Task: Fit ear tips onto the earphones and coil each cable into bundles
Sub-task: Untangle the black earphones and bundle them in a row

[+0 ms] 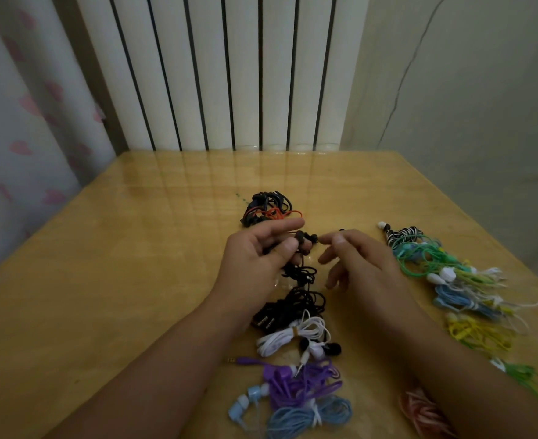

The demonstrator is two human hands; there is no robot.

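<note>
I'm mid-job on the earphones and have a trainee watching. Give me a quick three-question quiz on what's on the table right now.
1. True or false: the left hand holds a black earphone.
2. Which lies nearest the radiator? A) the purple bundle B) the black-and-red bundle C) the yellow bundle
3. Fill in: the striped black-and-white earphones lie on the ______ side of the table, as the person sees it.

Key: 1 true, its grip is on the earbud while the cable hangs below. 2 B. 3 right, at the far end of the coloured row, beyond the right hand.
</note>
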